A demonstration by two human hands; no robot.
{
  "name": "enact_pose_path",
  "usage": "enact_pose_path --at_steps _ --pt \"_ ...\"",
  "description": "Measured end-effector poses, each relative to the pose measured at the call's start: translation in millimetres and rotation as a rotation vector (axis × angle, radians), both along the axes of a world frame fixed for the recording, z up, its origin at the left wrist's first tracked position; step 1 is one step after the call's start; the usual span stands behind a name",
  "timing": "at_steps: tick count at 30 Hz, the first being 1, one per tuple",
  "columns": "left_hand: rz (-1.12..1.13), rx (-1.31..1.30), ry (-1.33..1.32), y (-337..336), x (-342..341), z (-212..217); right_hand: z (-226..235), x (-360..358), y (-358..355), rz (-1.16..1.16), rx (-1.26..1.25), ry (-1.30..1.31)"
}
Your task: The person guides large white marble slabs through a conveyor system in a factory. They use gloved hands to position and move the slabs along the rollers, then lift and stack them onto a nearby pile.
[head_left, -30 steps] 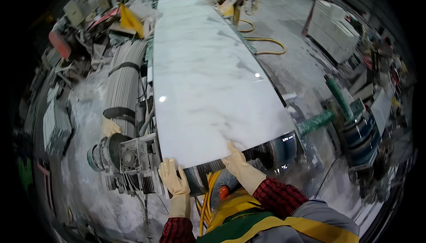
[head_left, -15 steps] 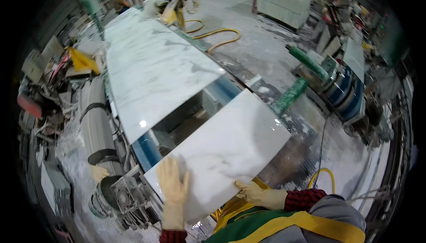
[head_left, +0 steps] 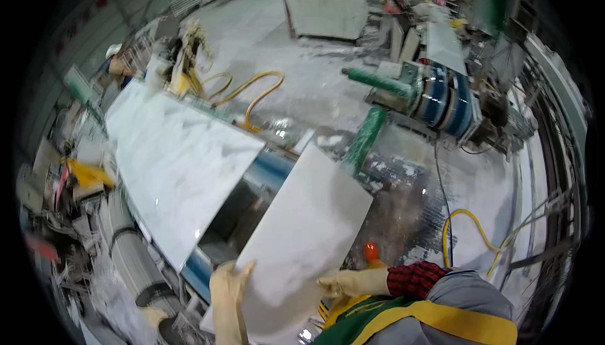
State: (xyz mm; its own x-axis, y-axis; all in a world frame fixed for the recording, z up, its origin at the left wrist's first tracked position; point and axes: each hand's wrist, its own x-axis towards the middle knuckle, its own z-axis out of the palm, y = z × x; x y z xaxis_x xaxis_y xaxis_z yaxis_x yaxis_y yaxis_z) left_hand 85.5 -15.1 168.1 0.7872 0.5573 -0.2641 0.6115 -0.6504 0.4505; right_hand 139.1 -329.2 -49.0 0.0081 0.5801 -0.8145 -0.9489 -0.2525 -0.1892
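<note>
Both gloved hands are carrying a pale stone tile off the counter; left hand is clasping its near-left edge; right hand is gripping the near-right edge, sharing the weight.

Lower end of white stone tile cut off by bottom edge and partly covered by left hand and right hand. Left forearm out of view below. Right wrist hidden under red checked sleeve. Far end of long marble slab blurred. Distant person at slab's far end too small to make out. Machinery at left rim smeared by motion; cannot identify.
</note>
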Motion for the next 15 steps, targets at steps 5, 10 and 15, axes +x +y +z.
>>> enact_pose_path --at_steps 5,10,15 --pt "0.143 0.041 -0.195 -21.6 9.7 30.1 -62.4 15.3 -48.9 0.070 0.525 -0.357" --pt "0.163 -0.098 -0.394 -79.6 76.0 61.6 26.4 94.4 -79.1 -0.235 0.294 -0.448" --pt "0.127 -0.271 -0.623 -153.2 179.2 7.4 142.8 220.6 -193.0 0.008 -0.271 -1.059"
